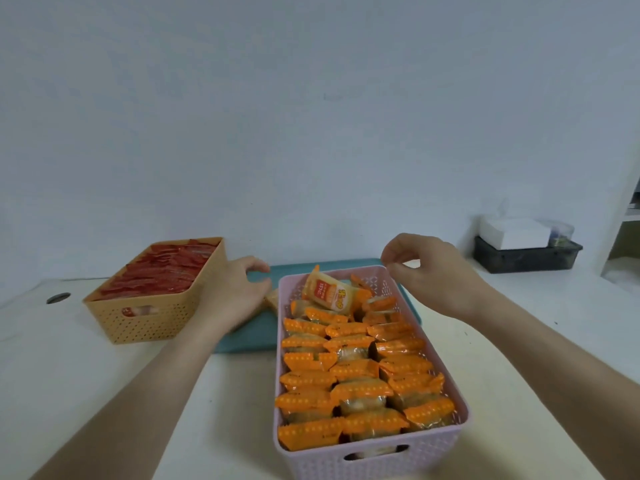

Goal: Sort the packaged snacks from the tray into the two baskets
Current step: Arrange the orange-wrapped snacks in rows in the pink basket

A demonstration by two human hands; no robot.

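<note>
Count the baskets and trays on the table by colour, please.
Tan basket: 1
Pink basket: 1
Teal tray: 1
Total: 3

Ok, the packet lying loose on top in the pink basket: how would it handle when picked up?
Packet: probably light, since it rests tilted on the rows without visibly flattening them. Glossy film wrapper, so likely slippery and crinkly; pinch a crimped end. Looks puffy, so the contents may crush.
</note>
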